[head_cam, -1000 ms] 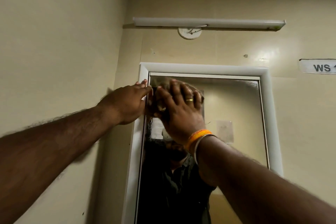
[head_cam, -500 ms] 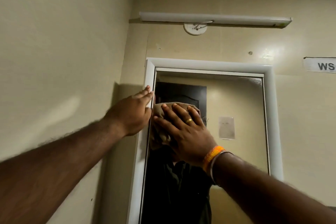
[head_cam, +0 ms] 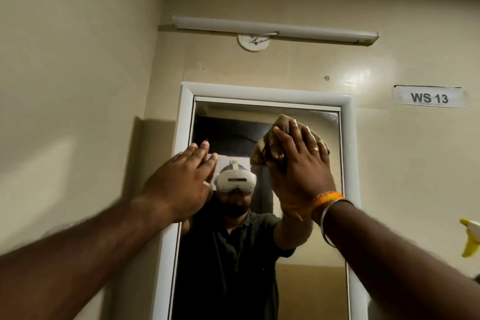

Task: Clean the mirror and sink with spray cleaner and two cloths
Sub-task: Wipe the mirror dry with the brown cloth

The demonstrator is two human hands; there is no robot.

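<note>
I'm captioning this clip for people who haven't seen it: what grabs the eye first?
The right hand presses a brown cloth flat against the upper right of the white-framed mirror. The left hand, fingers straight, rests at the mirror's left edge. On the wall to the right is a "WS 13" label.

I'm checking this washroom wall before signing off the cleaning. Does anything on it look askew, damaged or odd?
Yes. The tube light above the mirror hangs slanted, its right end lower than its left. The round ceiling rose beneath it has loose wires showing. The WS 13 label sits slightly tilted. The mirror frame itself looks intact.
</note>
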